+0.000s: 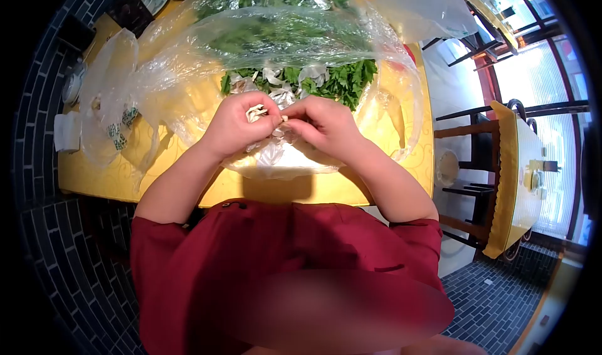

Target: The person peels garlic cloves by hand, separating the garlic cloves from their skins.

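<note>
Both hands meet above the pile on the table. My left hand (246,124) is closed around several pale, cream-coloured pieces (256,112) that look like peeled garlic. At the fingertips a small pale garlic clove (284,119) is pinched between both hands. My right hand (321,124) is closed on it with thumb and forefinger. Crumpled clear plastic with white, papery scraps (271,152) lies under the hands. Just beyond them are leafy green herbs (348,83), partly covered by a large clear plastic bag (276,38).
A yellow cloth covers the table (182,182). Another plastic bag (113,113) lies at the left, near a white box (66,132). A white plastic bag (433,10) is at the far right corner. Chairs and a second table (523,182) stand to the right.
</note>
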